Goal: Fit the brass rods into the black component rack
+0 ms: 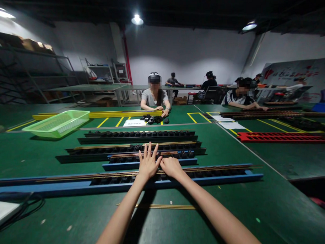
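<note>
My left hand [148,161] reaches forward with its fingers spread flat, over the short blue rail [126,165] that carries black parts and thin brass rods. My right hand [171,167] lies beside it, fingers curled down over the same rail; what it holds, if anything, is hidden. Both hands reach across a long blue rail [47,188] filled with black parts and topped by brass rods. Beyond the short rail lie two long black rails [99,140] with rows of black parts.
A green plastic basket [57,124] stands at the back left. Loose brass rods [165,206] lie on the green table in front of me. Red rails [280,137] lie to the right. A person [155,97] sits opposite; others work further back. Black cables [24,208] lie at the left.
</note>
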Available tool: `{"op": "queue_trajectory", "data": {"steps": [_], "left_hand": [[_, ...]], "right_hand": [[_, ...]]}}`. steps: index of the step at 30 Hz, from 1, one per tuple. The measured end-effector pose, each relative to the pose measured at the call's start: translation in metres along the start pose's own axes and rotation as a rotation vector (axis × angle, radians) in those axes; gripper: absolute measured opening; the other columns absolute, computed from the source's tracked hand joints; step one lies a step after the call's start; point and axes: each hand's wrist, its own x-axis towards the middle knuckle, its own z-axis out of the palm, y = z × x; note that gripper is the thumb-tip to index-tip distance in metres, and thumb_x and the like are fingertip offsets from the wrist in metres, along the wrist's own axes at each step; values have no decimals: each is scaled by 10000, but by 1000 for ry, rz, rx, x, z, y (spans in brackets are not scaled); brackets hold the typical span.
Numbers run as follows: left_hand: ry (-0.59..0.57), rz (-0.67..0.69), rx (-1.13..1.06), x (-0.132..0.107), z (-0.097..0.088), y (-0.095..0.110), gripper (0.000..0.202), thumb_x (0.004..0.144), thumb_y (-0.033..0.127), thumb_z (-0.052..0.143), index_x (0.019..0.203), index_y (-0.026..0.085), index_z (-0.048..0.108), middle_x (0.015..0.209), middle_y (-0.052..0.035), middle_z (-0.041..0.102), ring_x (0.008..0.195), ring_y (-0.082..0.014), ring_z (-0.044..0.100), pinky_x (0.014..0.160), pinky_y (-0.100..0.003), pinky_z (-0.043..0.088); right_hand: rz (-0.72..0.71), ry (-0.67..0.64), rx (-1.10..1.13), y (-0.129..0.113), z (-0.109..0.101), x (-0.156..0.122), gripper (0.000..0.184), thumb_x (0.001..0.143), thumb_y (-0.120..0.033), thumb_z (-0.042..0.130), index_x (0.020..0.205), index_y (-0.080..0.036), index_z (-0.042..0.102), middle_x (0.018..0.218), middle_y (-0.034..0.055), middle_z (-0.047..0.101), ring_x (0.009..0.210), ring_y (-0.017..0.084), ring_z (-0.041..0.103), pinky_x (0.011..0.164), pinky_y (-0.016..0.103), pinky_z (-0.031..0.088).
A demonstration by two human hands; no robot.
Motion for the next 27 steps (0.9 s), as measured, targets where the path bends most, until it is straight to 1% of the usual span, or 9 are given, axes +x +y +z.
{"op": "queue_trajectory", "data": {"steps": [3, 6, 10, 12, 15, 18, 27], "left_hand": [[-26, -7, -3, 1, 5, 0, 618, 922, 528, 317, 1478, 325, 140, 1588, -47, 73, 1456, -267, 42, 1131, -597, 99], [-49, -16, -9, 4, 3, -2, 622, 921, 525, 320, 1479, 323, 133, 1587, -50, 89, 1454, -272, 60, 1126, -600, 126], [-65, -21, -21, 5, -3, -16, 601, 920, 514, 337, 1472, 338, 177, 1584, -37, 122, 1453, -259, 81, 1130, -594, 112], [-60, -44, -26, 3, -6, -24, 597, 925, 512, 321, 1474, 325, 182, 1583, -46, 128, 1453, -258, 86, 1129, -599, 111], [-45, -95, -35, -1, -9, -31, 614, 934, 512, 271, 1486, 264, 170, 1578, -92, 148, 1449, -268, 110, 1117, -597, 170], [-29, -113, -42, -3, -8, -32, 625, 934, 508, 269, 1487, 234, 172, 1573, -109, 167, 1448, -261, 119, 1123, -576, 182], [-39, -112, -57, -2, -7, -32, 622, 925, 511, 292, 1472, 223, 230, 1554, -115, 229, 1438, -266, 162, 1120, -561, 213]], "right_hand": [[-6, 11, -1, 0, -2, 0, 489, 981, -316, 236, 973, -164, 700, 981, 134, 718, 933, 222, 678, 796, 308, 476], [-5, 16, -7, 0, -3, -1, 483, 976, -318, 246, 960, -169, 706, 969, 128, 723, 924, 218, 682, 794, 300, 473], [-2, 20, -16, 0, -3, 0, 487, 973, -328, 248, 954, -172, 709, 974, 123, 724, 932, 211, 680, 810, 295, 467], [-3, 24, -18, 0, -2, 0, 483, 971, -334, 254, 959, -169, 708, 976, 124, 724, 935, 214, 679, 805, 294, 467], [-4, 27, -16, 1, -1, 1, 485, 971, -338, 256, 949, -167, 709, 961, 126, 725, 927, 219, 682, 794, 295, 469], [-1, 25, -12, 1, 0, 1, 480, 972, -329, 259, 947, -166, 709, 949, 129, 727, 924, 212, 683, 801, 293, 466], [4, 11, -11, 1, 2, 3, 485, 970, -347, 263, 961, -169, 714, 966, 132, 726, 944, 214, 678, 820, 300, 462]]}}
